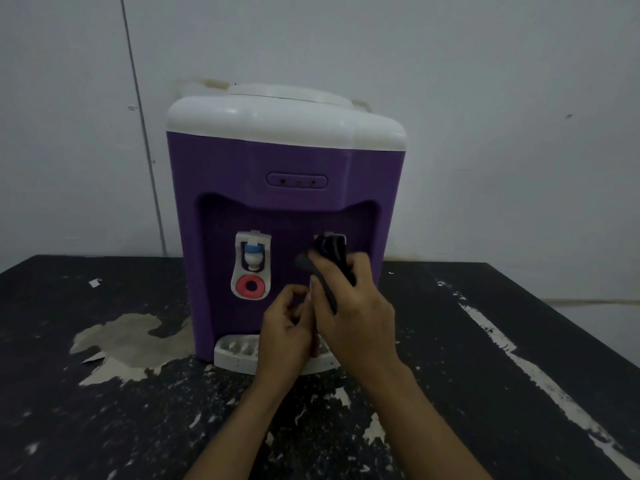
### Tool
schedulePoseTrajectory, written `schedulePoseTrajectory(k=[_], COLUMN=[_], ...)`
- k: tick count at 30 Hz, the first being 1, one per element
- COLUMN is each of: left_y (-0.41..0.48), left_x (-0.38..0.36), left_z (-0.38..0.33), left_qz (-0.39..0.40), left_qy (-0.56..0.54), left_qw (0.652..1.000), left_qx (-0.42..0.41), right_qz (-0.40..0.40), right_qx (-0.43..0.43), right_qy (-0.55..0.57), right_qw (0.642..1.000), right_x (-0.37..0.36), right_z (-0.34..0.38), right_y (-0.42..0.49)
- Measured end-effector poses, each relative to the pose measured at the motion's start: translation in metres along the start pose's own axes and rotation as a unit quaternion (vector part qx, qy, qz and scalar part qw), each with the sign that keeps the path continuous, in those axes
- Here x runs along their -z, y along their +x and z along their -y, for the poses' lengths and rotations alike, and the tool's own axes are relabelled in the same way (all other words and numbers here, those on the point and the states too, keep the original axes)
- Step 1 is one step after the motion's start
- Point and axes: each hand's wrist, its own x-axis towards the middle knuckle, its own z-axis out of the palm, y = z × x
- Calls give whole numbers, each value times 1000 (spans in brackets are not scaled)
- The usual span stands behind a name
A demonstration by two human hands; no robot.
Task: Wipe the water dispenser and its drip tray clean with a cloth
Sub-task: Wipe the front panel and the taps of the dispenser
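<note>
Centrally, both forearms reach up from the bottom edge toward the lower front of the water dispenser (277, 161). The right hand (360, 306) grips a dark cloth (325, 261) that covers the right-hand tap in the recess. The left hand (287, 327) sits just left of it with fingers curled; whether it holds anything cannot be told. The dispenser has a smooth purple plastic body and a rounded white top. Its white ribbed drip tray (235, 351) lies below the hands on the black, flaking tabletop (104, 427).

Black table (485, 393), paint badly chipped; purple water dispenser (277, 161) stands on it.
</note>
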Motion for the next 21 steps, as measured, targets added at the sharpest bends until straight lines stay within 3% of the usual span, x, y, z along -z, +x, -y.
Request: schedulePoseTrajectory(k=[3, 8, 13, 18, 21], left_y=[-2, -2, 2, 1, 0], left_x=[-1, 1, 4, 4, 3], left_z=[-4, -7, -13, -19, -21], left_qz=[0, 5, 13, 14, 9], left_qy=[-3, 20, 80, 99, 106], left_qw=[1000, 1000, 996, 995, 994], left_qx=[12, 23, 28, 24, 23], right_qz=[30, -17, 46, -25, -22], right_qx=[-9, -14, -34, -67, -77], right_qy=[-8, 12, 1, 38, 40], right_qw=[999, 1000, 998, 997, 996], right_x=[2, 9, 5, 11, 6], right_z=[-2, -4, -16, -6, -4], right_y=[-13, 2, -25, -13, -11])
